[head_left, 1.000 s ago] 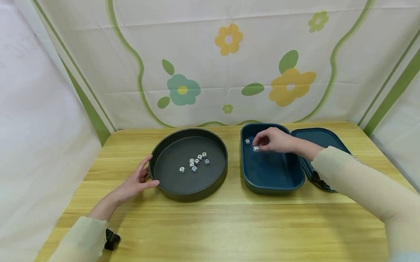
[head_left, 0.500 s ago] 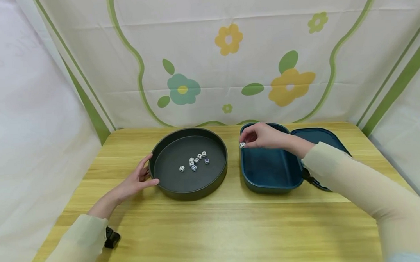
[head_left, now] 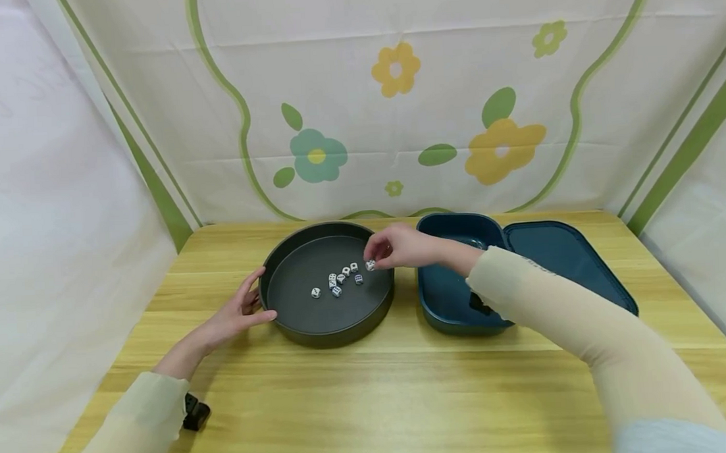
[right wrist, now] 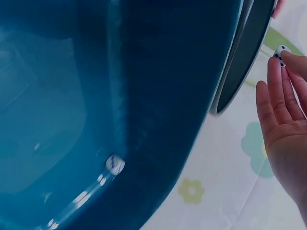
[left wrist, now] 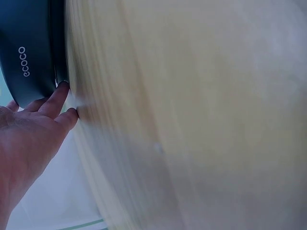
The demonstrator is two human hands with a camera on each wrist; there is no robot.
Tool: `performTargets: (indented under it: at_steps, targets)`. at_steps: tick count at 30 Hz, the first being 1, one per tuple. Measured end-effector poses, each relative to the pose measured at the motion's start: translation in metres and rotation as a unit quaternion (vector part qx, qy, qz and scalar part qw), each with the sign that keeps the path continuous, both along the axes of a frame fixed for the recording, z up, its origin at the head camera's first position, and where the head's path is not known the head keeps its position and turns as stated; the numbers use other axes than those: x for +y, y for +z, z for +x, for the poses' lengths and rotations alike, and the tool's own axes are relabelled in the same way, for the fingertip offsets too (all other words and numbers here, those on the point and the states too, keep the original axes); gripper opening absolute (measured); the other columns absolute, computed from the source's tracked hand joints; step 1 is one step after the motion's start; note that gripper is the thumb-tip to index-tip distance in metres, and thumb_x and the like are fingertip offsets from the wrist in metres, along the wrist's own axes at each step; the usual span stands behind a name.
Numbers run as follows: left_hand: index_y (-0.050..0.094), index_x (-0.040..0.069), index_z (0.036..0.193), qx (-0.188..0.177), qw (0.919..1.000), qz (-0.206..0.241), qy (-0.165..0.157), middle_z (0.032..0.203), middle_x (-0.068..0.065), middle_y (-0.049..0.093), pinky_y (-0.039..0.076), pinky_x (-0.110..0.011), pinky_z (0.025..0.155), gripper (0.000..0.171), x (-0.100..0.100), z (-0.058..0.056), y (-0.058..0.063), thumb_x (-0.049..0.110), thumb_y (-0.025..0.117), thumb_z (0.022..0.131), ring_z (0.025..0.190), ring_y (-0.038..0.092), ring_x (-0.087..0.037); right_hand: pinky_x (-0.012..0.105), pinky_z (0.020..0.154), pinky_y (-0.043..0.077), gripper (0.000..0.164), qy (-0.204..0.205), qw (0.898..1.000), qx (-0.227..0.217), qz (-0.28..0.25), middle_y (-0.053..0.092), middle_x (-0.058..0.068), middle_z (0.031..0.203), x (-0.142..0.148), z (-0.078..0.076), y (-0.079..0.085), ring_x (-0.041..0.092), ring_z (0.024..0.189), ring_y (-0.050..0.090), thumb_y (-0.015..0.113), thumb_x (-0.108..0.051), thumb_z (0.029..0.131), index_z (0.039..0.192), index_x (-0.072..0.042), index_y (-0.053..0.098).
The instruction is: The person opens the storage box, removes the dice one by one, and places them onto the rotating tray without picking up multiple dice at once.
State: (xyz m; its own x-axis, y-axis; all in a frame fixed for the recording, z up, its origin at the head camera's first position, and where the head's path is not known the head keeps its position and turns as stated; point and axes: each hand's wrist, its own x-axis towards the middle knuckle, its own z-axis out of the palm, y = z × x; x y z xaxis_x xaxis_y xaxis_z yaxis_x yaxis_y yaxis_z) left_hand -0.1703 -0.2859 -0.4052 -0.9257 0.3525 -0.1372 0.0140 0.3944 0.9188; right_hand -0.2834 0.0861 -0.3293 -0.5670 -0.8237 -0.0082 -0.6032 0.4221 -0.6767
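My right hand [head_left: 403,245] pinches a white die [head_left: 370,265] between thumb and fingertips, over the right side of a dark round pan [head_left: 325,337]. The same die [right wrist: 281,51] shows at the fingertips in the right wrist view. Several white dice [head_left: 341,279] lie loosely grouped on the pan's floor. My left hand [head_left: 230,320] rests against the pan's left side, fingers and thumb spread along it. In the left wrist view the fingers touch the pan's outer wall [left wrist: 29,33]. One die [right wrist: 114,164] lies in the corner of a blue box [right wrist: 158,86].
Right of the pan stands the blue box [head_left: 435,308], partly covered by my right forearm. Its likely lid [head_left: 568,258], the same blue, lies beside it. Wooden tabletop [head_left: 371,402] stretches in front. A white flowered cloth [head_left: 345,85] hangs behind the table.
My right hand, holding a die, has moved left from inside the blue box to above the pan. The left hand and the pan stay in place.
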Motion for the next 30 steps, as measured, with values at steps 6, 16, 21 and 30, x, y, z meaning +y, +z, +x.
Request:
performTargets:
  at_steps: [6,16,21,30]
  targets:
    - [-0.003,0.021,0.157,-0.002,1.0000,-0.003,0.003,0.153,-0.034,0.013,0.019,-0.062,0.108,0.091,0.000,0.000,0.001,0.018,0.064,0.096,0.141,0.011,-0.048,0.025,0.080,0.051,0.015,0.016,1.000,0.001,0.024,0.069,0.003,0.096,-0.024,-0.003,-0.010,0.012,0.088,0.063,0.070,-0.003,0.088,0.103,-0.002,0.070]
    - [-0.003,0.022,0.157,0.001,1.0000,-0.002,0.004,0.153,-0.034,0.015,0.020,-0.062,0.107,0.091,-0.001,0.000,-0.002,0.017,0.064,0.096,0.141,0.013,-0.048,0.023,0.076,0.051,0.012,0.031,0.998,0.001,0.061,0.068,-0.001,0.094,-0.051,-0.004,-0.017,0.011,0.085,0.062,0.071,-0.004,0.088,0.101,-0.005,0.072]
    - [-0.003,0.021,0.157,0.001,1.0000,0.000,0.003,0.153,-0.034,0.015,0.020,-0.062,0.107,0.091,-0.001,0.000,-0.002,0.017,0.064,0.096,0.141,0.013,-0.048,0.023,0.076,0.050,0.012,0.038,0.997,0.007,0.062,0.068,0.000,0.095,-0.055,-0.004,-0.021,0.010,0.085,0.062,0.070,-0.003,0.089,0.100,-0.005,0.071]
    - [-0.003,0.022,0.157,0.000,1.0000,-0.005,0.004,0.153,-0.035,0.016,0.020,-0.063,0.107,0.092,0.000,0.001,0.000,0.018,0.065,0.095,0.140,0.014,-0.049,0.024,0.079,0.051,0.014,0.028,0.999,0.001,0.039,0.069,0.006,0.097,-0.036,-0.004,-0.017,0.012,0.087,0.063,0.070,-0.002,0.088,0.102,0.000,0.070]
